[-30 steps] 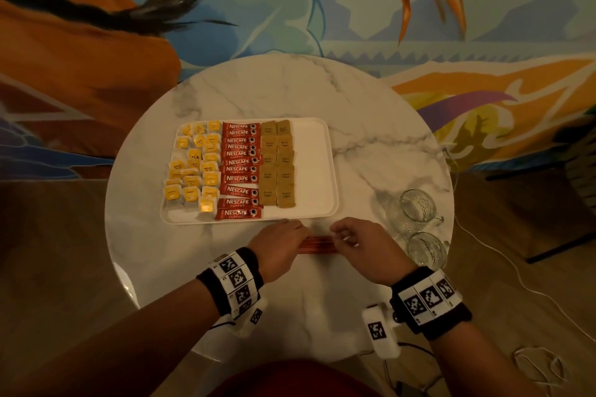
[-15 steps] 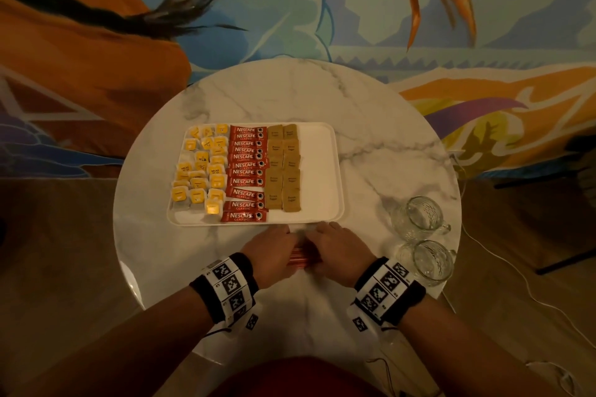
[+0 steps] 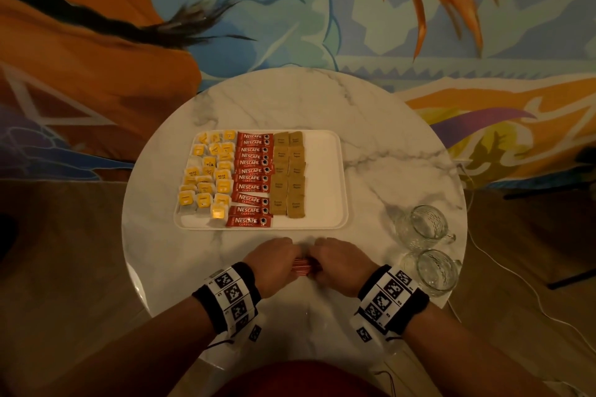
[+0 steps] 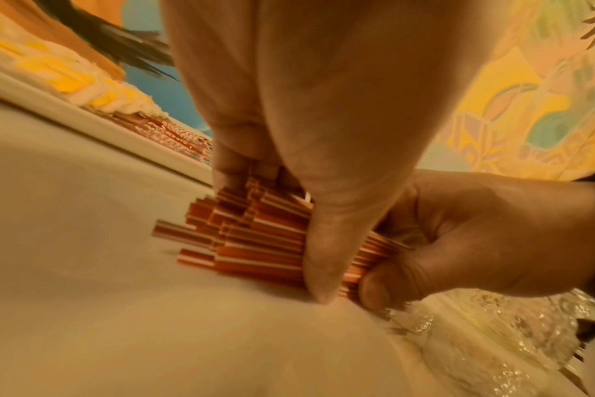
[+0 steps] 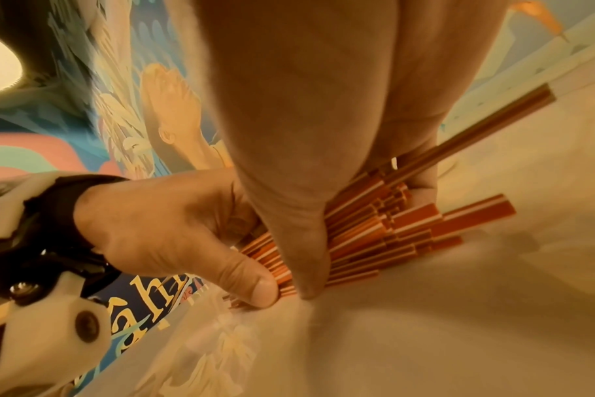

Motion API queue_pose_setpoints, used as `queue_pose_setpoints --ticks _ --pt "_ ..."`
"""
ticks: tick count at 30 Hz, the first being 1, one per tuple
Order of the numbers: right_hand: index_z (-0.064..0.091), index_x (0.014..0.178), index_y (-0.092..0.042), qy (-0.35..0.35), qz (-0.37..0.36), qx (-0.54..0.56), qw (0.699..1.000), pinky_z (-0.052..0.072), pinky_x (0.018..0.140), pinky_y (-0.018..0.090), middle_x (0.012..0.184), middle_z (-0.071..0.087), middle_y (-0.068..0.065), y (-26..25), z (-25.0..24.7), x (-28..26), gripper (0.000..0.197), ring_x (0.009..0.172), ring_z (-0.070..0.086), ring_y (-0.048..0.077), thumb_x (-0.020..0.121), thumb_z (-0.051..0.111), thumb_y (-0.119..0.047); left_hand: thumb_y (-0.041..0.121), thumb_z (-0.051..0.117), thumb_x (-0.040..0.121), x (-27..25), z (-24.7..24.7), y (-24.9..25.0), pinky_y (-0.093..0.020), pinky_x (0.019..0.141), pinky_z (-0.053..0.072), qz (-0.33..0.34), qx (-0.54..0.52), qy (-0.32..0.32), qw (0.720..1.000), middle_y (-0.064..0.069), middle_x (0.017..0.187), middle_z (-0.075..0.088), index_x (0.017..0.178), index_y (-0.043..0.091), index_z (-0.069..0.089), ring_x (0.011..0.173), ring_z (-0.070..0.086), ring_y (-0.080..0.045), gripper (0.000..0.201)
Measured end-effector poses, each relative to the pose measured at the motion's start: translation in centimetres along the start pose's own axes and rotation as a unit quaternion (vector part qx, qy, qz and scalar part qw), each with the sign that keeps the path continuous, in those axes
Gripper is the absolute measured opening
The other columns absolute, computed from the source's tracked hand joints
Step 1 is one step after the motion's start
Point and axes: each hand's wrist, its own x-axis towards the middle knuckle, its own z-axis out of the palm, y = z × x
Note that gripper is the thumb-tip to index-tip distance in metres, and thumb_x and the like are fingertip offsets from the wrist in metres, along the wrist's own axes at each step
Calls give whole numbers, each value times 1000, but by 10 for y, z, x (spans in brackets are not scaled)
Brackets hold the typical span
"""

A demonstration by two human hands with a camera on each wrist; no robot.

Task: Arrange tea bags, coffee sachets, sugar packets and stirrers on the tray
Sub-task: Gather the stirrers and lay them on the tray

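Where both hands meet, stirrers [image 3: 304,265] gripped between

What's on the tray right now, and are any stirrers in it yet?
On the tray: tea bags, coffee sachets, sugar packets; its right strip is bare. The stirrers lie on the table, left hand and right hand covering most.

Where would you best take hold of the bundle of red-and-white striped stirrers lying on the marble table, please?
Probably around the middle, from above. The red-and-white striped stirrer bundle lies flat, left to right, with uneven ends that fan out, so end grips may let sticks slip. The left hand and right hand already pinch it there, thumbs near, fingers far side.
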Motion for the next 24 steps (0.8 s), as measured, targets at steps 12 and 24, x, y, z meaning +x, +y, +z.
queue_pose_setpoints --ticks 12,24 --pt "59 115 -14 9 -7 -16 1000 43 79 36 110 61 8 0 -4 4 23 97 59 28 96 48 -22 37 68 92 3 -4 1 -32 90 47 7 -4 22 1000 0 111 65 122 27 62 100 62 -19 32" --pt "56 117 -13 -5 -16 -31 999 45 84 39 115 62 9 1 -11 7 24 100 60 28 98 48 -25 41 68 92 2 -12 2 -35 96 49 3 -12 0 1000 0 117 66 127 24 58 106 63 -19 40"
